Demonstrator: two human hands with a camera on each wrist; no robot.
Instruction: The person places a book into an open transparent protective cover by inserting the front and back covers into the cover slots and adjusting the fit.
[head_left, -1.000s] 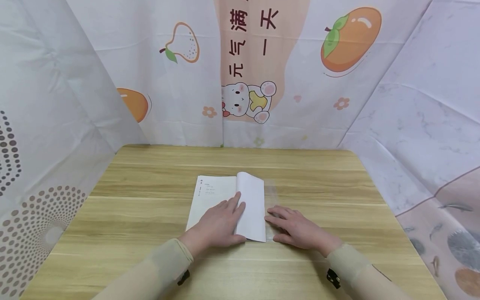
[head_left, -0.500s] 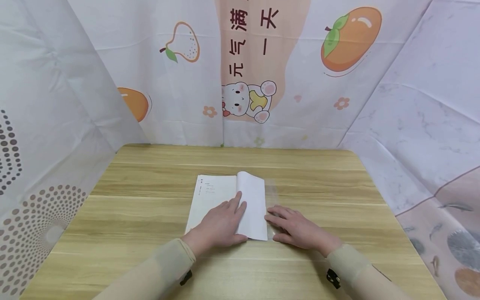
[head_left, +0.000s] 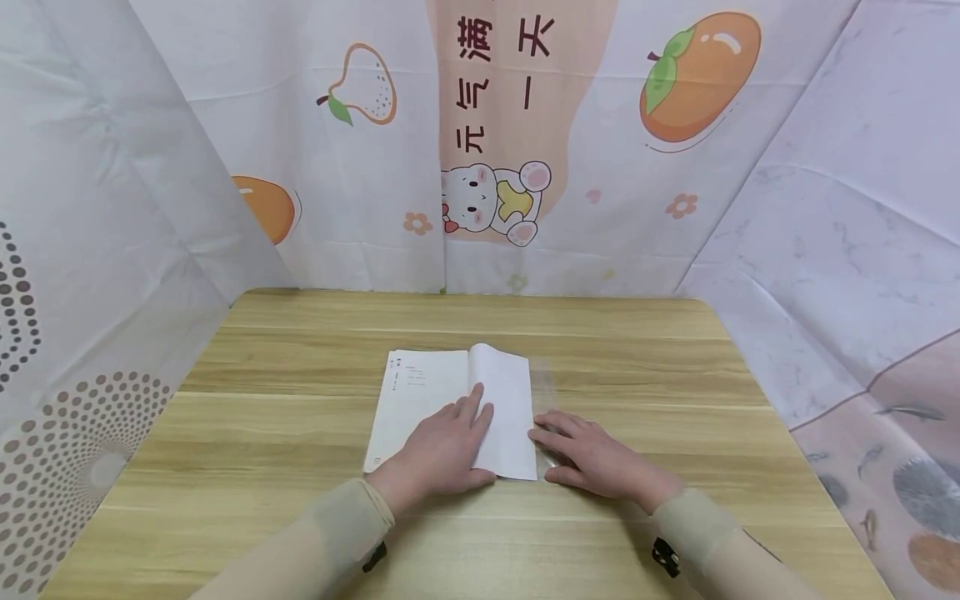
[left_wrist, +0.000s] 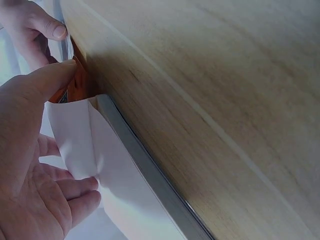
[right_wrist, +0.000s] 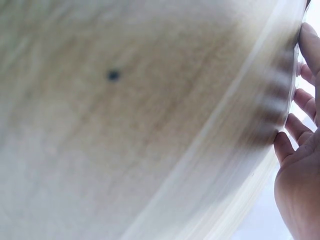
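A book [head_left: 420,404] lies open, its left page printed with small text. A blank white leaf [head_left: 510,417] curves up from the spine over the right side. My left hand [head_left: 442,450] rests across the leaf by the spine, fingers spread, thumb at the bottom edge. In the left wrist view, the book's thick edge [left_wrist: 145,160] shows, with something orange [left_wrist: 79,82] near the thumb tip. A strip of clear plastic film [head_left: 543,383] sticks out at the book's right. My right hand [head_left: 596,458] touches this strip with its fingertips, holding it against the table.
The wood-grain table [head_left: 262,467] extends around the book on all sides. A printed curtain [head_left: 337,192] hangs behind the table, with more cloth [head_left: 840,250] at the sides. A dark strap piece [head_left: 665,557] sits below the right wrist.
The book's left page edge has shifted slightly left, and the loose leaf's lower right edge has crept slightly right. Both hands stay nearly where they were.
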